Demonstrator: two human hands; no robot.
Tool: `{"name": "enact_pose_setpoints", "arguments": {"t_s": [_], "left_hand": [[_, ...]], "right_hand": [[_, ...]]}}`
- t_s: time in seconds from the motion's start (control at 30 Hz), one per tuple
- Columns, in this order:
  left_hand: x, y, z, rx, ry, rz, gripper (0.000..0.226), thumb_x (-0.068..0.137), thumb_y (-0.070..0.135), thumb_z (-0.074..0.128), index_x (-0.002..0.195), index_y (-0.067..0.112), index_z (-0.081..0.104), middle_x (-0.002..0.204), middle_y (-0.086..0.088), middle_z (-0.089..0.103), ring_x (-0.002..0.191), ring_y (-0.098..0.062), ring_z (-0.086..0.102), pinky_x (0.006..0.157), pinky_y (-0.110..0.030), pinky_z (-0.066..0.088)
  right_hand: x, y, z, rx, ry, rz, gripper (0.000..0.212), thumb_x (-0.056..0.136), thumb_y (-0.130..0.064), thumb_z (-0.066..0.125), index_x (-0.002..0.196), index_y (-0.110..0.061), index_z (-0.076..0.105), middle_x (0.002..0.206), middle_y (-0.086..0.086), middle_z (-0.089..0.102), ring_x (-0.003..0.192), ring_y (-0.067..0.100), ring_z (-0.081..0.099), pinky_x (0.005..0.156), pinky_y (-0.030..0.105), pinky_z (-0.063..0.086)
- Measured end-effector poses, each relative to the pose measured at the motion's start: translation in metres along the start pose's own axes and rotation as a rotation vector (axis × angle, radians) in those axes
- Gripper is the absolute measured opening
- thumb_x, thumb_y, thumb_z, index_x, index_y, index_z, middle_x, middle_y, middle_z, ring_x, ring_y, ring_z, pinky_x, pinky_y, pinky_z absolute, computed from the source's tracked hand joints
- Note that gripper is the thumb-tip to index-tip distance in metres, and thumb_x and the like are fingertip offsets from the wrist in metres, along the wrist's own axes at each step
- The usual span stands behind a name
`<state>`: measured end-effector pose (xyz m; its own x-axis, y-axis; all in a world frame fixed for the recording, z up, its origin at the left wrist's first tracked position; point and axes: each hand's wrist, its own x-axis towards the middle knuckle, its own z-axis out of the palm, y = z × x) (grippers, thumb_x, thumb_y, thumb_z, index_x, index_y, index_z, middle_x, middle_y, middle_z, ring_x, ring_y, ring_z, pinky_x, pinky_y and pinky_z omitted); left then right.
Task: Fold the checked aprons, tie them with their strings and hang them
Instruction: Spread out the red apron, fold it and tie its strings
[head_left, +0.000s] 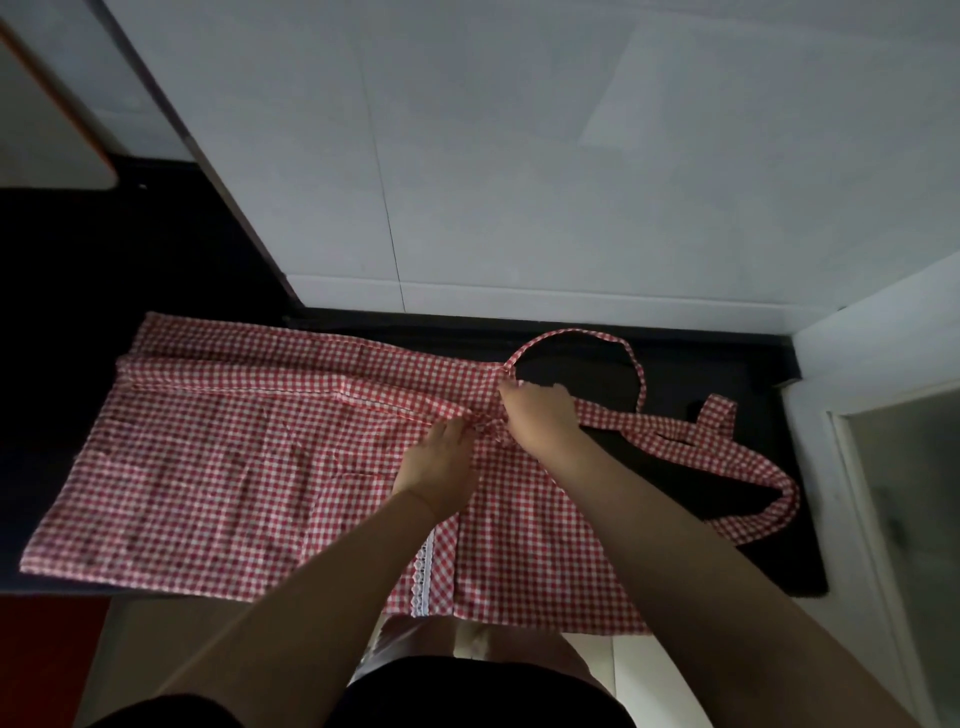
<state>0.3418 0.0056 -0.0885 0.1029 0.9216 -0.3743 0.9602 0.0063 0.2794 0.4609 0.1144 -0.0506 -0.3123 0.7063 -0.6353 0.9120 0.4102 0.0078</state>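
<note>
Right hand (540, 418): fingers curled over bunched cloth at the apron's waist, gripping it.
Left hand (441, 462): fingertips pinch the same gather, touching the right hand.
Apron (208, 467): red-and-white checked, spread flat on the dark counter (691, 374), near edge hanging over.
Strings (727, 447): trail right across the counter; neck loop (576, 338) lies toward the white tiled wall (519, 156).

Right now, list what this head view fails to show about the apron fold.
- Fingertips of left hand and right hand: buried in bunched checked apron, so the grip is unclear.
- Apron's near hem: hangs over the counter edge, behind the forearms.
- Any hanging hook: outside the frame.
</note>
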Motion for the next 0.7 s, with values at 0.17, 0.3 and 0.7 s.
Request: {"name": "enact_pose_setpoints", "arguments": {"t_s": [0.17, 0.3, 0.7], "left_hand": [[0.010, 0.003, -0.013, -0.071, 0.018, -0.069, 0.038, 0.096, 0.026, 0.048, 0.133, 0.019, 0.049, 0.134, -0.001, 0.047, 0.121, -0.022, 0.047, 0.088, -0.038, 0.052], [0.028, 0.005, -0.027, -0.129, 0.107, -0.067, 0.024, 0.098, 0.033, 0.049, 0.116, 0.026, 0.064, 0.119, 0.002, 0.054, 0.100, -0.019, 0.060, 0.077, -0.037, 0.054], [0.030, -0.001, -0.040, -0.110, 0.184, 0.045, 0.025, 0.099, 0.022, 0.049, 0.106, 0.019, 0.072, 0.108, 0.004, 0.064, 0.094, -0.017, 0.062, 0.073, -0.030, 0.052]], "right_hand": [[-0.009, 0.000, 0.011, 0.336, 0.291, -0.034, 0.015, 0.098, -0.025, 0.057, 0.108, -0.016, 0.063, 0.115, 0.004, 0.057, 0.091, 0.015, 0.058, 0.084, 0.033, 0.051], [-0.014, 0.002, 0.008, 0.411, 0.263, -0.015, 0.018, 0.097, -0.026, 0.058, 0.108, -0.014, 0.066, 0.114, 0.006, 0.054, 0.100, 0.021, 0.057, 0.094, 0.041, 0.049], [-0.017, 0.043, -0.004, 0.405, 0.387, 0.354, 0.013, 0.099, -0.011, 0.046, 0.108, -0.012, 0.056, 0.083, 0.005, 0.063, 0.070, 0.020, 0.059, 0.058, 0.034, 0.048]]}}
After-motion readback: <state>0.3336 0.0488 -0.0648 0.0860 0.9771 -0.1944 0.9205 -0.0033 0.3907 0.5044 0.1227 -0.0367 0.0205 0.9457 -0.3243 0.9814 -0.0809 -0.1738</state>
